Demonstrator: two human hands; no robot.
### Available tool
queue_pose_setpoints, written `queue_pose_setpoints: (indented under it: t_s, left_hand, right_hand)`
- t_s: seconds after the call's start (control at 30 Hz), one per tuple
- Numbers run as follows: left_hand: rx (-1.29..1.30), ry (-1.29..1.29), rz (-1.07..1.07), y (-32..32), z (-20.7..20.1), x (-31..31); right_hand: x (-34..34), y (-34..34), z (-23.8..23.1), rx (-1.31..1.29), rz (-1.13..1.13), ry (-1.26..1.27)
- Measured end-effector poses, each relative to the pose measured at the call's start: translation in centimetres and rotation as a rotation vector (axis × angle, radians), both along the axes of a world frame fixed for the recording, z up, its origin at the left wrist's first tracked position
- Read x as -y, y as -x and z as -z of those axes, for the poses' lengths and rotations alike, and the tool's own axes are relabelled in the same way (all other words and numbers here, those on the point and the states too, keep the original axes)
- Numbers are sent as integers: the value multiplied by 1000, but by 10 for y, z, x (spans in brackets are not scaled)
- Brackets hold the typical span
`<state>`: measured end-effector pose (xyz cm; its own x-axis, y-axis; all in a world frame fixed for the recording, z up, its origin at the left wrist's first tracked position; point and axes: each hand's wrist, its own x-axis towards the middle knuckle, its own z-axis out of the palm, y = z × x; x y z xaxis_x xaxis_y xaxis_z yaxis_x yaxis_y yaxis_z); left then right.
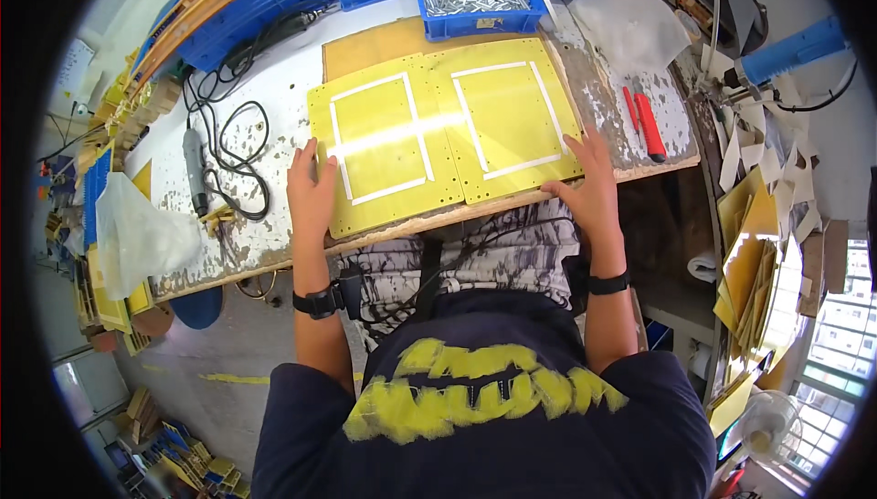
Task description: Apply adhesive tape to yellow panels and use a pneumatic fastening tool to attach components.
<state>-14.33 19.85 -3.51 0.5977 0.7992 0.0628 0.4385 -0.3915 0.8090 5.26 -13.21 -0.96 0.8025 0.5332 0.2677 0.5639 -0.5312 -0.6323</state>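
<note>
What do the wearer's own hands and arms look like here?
The left hand and right hand are bare; no gloves or cables show on them. The short sleeves are dark. The left wrist wears a bulky black band; the right wrist, a plainer black strap.

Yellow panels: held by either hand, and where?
Left hand touches left panel at its left edge; right hand touches right panel near its lower right corner. Firm grip can't be told.

Yellow markings [530,399] cross the dark shirt [475,467], worn with 2 black wristbands [318,304].
</note>
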Motion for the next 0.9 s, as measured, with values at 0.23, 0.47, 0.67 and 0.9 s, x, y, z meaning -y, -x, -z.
queue_pose_setpoints:
  t_s: [0.23,0.47,0.67,0.9]
  left_hand:
    - [-14,-98,100,3,6,-11]
    - [69,-122,97,-2,9,-6]
    - [100,-113,64,-8,4,-4]
    - [110,-58,67,-8,0,-6]
  right_hand:
    - [-1,-3,10,156,-55,-3]
    - [-1,-6,15,215,-38,10]
    - [-3,0,12,255,-22,-2]
    - [-4,11,11,222,-13,-32]
